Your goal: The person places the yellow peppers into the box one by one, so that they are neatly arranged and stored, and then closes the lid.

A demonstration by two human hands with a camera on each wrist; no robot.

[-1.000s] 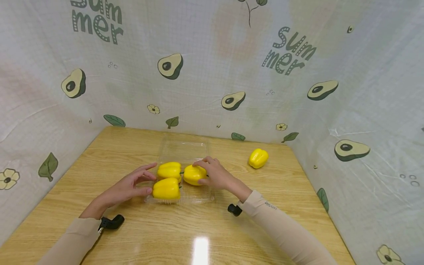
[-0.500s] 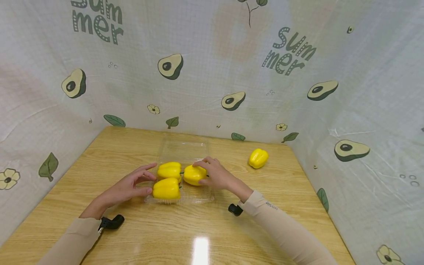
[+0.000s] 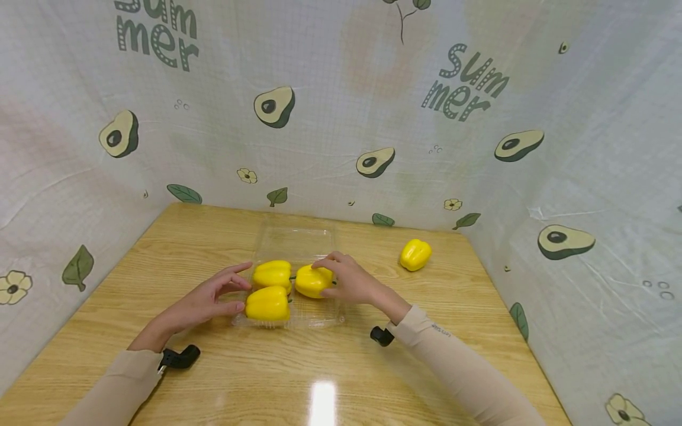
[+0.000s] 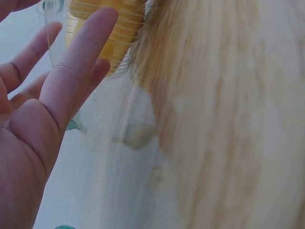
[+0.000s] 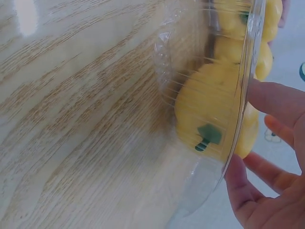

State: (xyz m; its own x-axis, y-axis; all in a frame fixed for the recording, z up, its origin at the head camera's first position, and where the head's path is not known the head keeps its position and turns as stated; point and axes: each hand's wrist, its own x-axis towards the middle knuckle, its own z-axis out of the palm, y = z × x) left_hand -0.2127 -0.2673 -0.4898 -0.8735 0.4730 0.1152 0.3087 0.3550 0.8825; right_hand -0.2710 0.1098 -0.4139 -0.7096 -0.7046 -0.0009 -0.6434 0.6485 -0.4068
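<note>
Three yellow bell peppers sit in a clear plastic clamshell box (image 3: 314,323), its lid tipped back behind. My right hand (image 3: 353,283) curls its fingers and thumb round the right-hand bell pepper (image 3: 310,283), over the box's rim; its green stem shows through the clear wall in the right wrist view. My left hand (image 3: 205,300) lies at the box's left side with fingers spread and loosely bent. Its thumb is right beside the front-left bell pepper (image 3: 267,304); its other fingertips are near the back-left bell pepper (image 3: 272,275). The left wrist view shows the fingers outside the ribbed wall.
A loose yellow bell pepper (image 3: 415,255) lies on the wooden table (image 3: 256,378) at the back right. The transparent lid (image 3: 297,239) spreads behind the box. Cloth walls (image 3: 325,118) printed with avocados and leaves close off the back and both sides.
My right hand and forearm have shifted very slightly to the right, while the right-hand bell pepper stays almost where it was. The left hand keeps still.
</note>
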